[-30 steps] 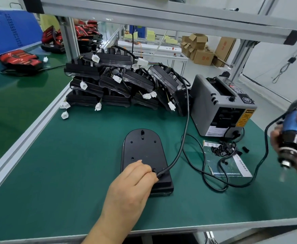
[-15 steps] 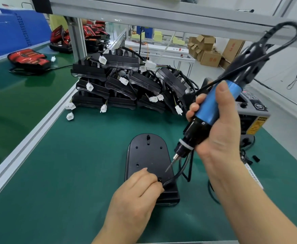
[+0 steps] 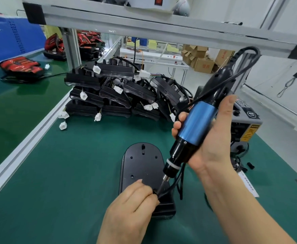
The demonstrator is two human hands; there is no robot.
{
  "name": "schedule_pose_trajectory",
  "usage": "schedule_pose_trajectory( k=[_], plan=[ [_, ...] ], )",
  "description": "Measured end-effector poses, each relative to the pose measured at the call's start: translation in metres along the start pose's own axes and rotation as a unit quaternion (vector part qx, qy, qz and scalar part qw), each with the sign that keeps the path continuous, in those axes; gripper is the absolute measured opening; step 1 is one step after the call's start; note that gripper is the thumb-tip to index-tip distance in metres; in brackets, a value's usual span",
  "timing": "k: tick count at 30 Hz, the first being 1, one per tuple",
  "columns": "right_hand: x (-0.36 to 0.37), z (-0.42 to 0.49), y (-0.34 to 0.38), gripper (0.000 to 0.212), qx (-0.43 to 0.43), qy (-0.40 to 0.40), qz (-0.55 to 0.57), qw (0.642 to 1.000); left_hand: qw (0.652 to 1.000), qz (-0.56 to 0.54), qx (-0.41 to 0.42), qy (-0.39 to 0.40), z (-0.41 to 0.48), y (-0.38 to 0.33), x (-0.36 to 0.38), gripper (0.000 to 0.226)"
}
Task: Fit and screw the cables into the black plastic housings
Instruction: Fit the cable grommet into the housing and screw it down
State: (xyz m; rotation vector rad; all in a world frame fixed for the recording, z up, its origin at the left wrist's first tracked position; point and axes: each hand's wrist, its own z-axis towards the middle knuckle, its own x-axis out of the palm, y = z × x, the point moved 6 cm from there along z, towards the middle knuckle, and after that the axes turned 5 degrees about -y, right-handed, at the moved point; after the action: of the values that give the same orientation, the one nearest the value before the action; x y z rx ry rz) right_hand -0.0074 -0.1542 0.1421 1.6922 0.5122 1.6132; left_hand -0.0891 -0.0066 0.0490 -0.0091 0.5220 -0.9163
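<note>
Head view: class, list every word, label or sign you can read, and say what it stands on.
No words can be read.
The yellow warning label on the grey machine: a triangle sign, print blurred.
Red marks on the cardboard boxes: too small.
Print on the paper sheet: blurred.

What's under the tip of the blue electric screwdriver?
The bit meets a small black fitting on the black housing, beside the cable, pinched by the left hand. Any screw there is hidden by fingers and bit.

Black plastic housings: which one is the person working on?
The oval black plastic housing lying alone nearest the person; the left hand pinches its black cable beneath the blue electric screwdriver. The other housings lie heaped behind.
</note>
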Motion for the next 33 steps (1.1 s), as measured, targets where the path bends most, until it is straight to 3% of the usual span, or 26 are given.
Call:
schedule_pose_trajectory(
  k=[13,23,29,33],
  plan=[
    [-0.012,0.013,0.032,0.070,0.011,-0.021,-0.021,0.999,1.000,0.012,-0.003,0.001,0.000,0.000,0.000,0.011],
    [-0.016,0.013,0.044,0.062,-0.021,-0.049,0.011,0.998,1.000,0.017,0.001,0.012,0.001,-0.001,0.000,0.007],
    [-0.005,0.004,0.035,0.069,-0.020,-0.013,-0.019,1.000,1.000,0.007,-0.004,0.017,-0.001,0.000,0.000,0.008],
    [0.005,-0.001,0.021,0.060,-0.020,0.019,-0.038,0.999,1.000,0.003,-0.008,0.020,-0.002,0.000,0.002,0.010]
  ],
)
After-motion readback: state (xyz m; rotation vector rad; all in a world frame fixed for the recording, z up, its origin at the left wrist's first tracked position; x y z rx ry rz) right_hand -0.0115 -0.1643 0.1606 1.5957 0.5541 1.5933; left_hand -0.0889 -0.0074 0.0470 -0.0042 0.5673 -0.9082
